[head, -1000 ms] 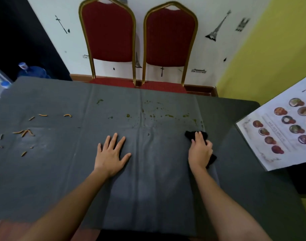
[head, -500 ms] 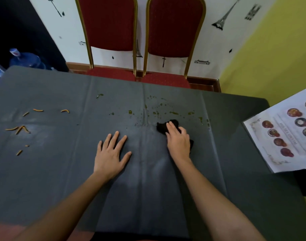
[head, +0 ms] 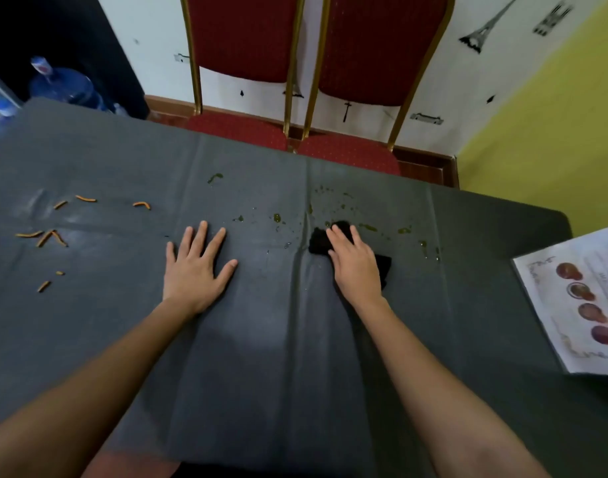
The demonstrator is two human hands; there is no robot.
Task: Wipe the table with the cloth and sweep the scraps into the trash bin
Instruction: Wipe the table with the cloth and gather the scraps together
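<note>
Wiping along desk (head: 295, 374), kept left hand (head: 194, 270) flat, fingers (head: 202, 236) spread, holding nothing. Slid right hand (head: 356, 263) leftward to centre crease, straight fingers pressing cloth (head: 318, 243) down at green spills (head: 366, 227). Left orange scraps (head: 47, 236) unswept far left; judged wiping barely begun.

Black cloth (head: 318, 241), dark grey table (head: 261, 374), orange scraps (head: 47, 236), green smears (head: 367, 227), 2 red gold-framed chairs (head: 244, 36)

Your one view sits on your head, looking forward and down, close over the table (head: 278, 374); your left hand (head: 195, 270) and right hand (head: 356, 267) lie mid-frame, chairs (head: 247, 36) and wall (head: 147, 46) across the top.
</note>
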